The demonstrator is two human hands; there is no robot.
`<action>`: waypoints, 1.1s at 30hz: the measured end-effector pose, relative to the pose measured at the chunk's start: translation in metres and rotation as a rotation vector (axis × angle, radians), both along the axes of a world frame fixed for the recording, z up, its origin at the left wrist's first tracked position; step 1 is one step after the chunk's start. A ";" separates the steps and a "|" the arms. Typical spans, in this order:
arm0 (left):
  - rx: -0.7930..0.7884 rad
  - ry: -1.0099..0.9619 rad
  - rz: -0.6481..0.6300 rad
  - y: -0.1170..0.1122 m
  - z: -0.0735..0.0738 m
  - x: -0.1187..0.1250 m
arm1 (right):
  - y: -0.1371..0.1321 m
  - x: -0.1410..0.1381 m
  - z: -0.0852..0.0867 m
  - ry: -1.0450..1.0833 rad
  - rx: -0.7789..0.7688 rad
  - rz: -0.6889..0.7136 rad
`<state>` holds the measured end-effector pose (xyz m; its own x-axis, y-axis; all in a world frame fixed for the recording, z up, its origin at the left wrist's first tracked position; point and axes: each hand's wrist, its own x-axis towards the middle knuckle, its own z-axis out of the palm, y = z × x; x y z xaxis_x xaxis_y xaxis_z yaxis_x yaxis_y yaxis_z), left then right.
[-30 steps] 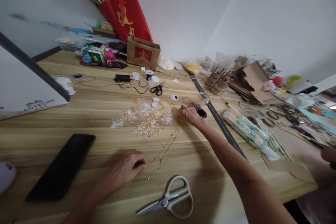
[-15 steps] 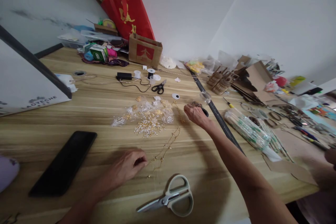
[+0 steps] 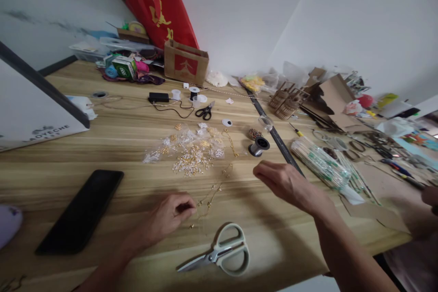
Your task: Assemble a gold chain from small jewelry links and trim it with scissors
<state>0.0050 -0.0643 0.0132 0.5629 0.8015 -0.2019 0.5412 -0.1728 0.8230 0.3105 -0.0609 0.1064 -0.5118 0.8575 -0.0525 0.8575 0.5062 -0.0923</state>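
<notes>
My left hand (image 3: 175,213) rests on the table with thumb and fingertips pinched at one end of a gold beaded chain (image 3: 212,195), which loops away to the right. My right hand (image 3: 282,182) hovers to the right of the chain, its fingers closed; whatever they pinch is too small to make out. Just beyond it stands a spool of fine wire or thread (image 3: 259,146), beside a small heap of brown beads (image 3: 254,133). Scissors with pale handles (image 3: 222,252) lie in front of me. Gold and clear beads (image 3: 192,162) are piled near small plastic bags (image 3: 185,139).
A black phone (image 3: 80,212) lies at the left. Farther back are black scissors (image 3: 205,111), a power adapter (image 3: 159,97) and a paper bag (image 3: 186,64). To the right lie wrapped sticks (image 3: 321,162) and small woven baskets (image 3: 287,102). Part of another person shows at the right edge.
My right hand has drawn back toward me and to the right, away from the spool, which now shows fully. The chain's far end has shifted a little. My left hand stays pinched.
</notes>
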 end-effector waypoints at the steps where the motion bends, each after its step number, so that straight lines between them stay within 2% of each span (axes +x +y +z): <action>1: -0.032 -0.026 0.000 -0.002 0.002 0.004 | -0.009 -0.008 0.003 -0.062 -0.008 0.043; 4: -0.094 -0.101 0.023 -0.011 0.006 0.017 | -0.031 -0.035 0.003 -0.138 -0.027 0.198; 8: -0.175 -0.142 0.015 -0.022 0.012 0.035 | -0.046 -0.063 -0.006 -0.140 0.003 0.381; 12: -0.187 -0.092 0.032 -0.029 0.020 0.047 | -0.049 -0.078 -0.007 -0.132 0.029 0.468; 17: -0.260 -0.263 0.104 -0.035 0.015 0.047 | -0.049 -0.085 -0.002 -0.072 -0.017 0.508; 21: -0.304 -0.339 0.201 -0.042 0.005 0.039 | -0.049 -0.087 -0.008 0.023 -0.082 0.481; 24: -0.283 -0.362 0.232 -0.049 0.003 0.033 | -0.050 -0.087 -0.018 0.174 -0.185 0.377; 28: -0.107 -0.314 0.278 -0.060 0.002 0.027 | -0.054 -0.089 -0.034 0.407 -0.391 0.263; 33: 0.066 -0.265 0.314 -0.077 -0.003 0.025 | -0.064 -0.095 -0.061 0.563 -0.455 0.207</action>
<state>0.0299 -0.1413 0.0103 0.3145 0.9489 -0.0251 0.3468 -0.0902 0.9336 0.2158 -0.1252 0.0457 -0.7144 0.6971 -0.0611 0.5101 0.4590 -0.7275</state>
